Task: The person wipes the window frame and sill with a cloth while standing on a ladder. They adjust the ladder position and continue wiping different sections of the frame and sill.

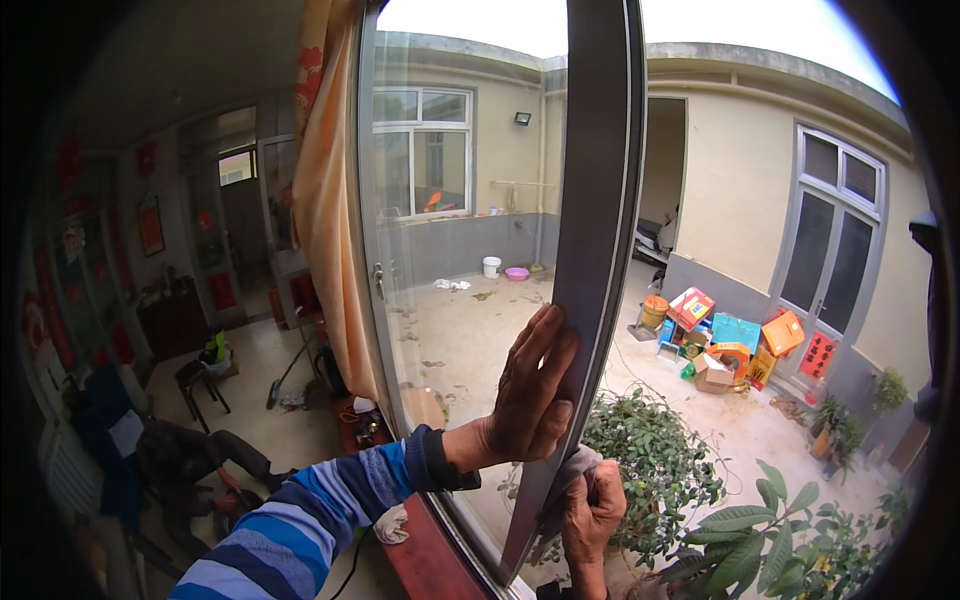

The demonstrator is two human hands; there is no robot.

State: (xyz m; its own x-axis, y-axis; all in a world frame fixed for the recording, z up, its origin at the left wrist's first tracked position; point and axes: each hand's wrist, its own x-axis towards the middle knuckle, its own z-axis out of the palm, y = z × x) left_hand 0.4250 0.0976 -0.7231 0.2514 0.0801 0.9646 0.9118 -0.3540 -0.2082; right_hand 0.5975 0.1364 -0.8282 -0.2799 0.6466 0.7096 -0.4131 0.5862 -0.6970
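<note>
My left hand [529,394], in a blue striped sleeve, lies flat against the dark window frame [600,187], palm on it with the fingers pointing up. Lower down, on the outer side of that frame, my right hand [596,502] is closed on a grey cloth [574,476] and holds it against the frame's edge. Part of the cloth is hidden behind the frame and my fingers. To the left of the frame is a glass pane [465,322], and a window handle [379,280] sits on the upright beside the curtain.
An orange curtain [334,225] hangs at the left of the window. Below it runs a red sill or tabletop [435,555] with a crumpled white cloth [391,525]. Indoors, a person [202,472] sits low. Outside are leafy plants [652,465] and piled boxes [712,375].
</note>
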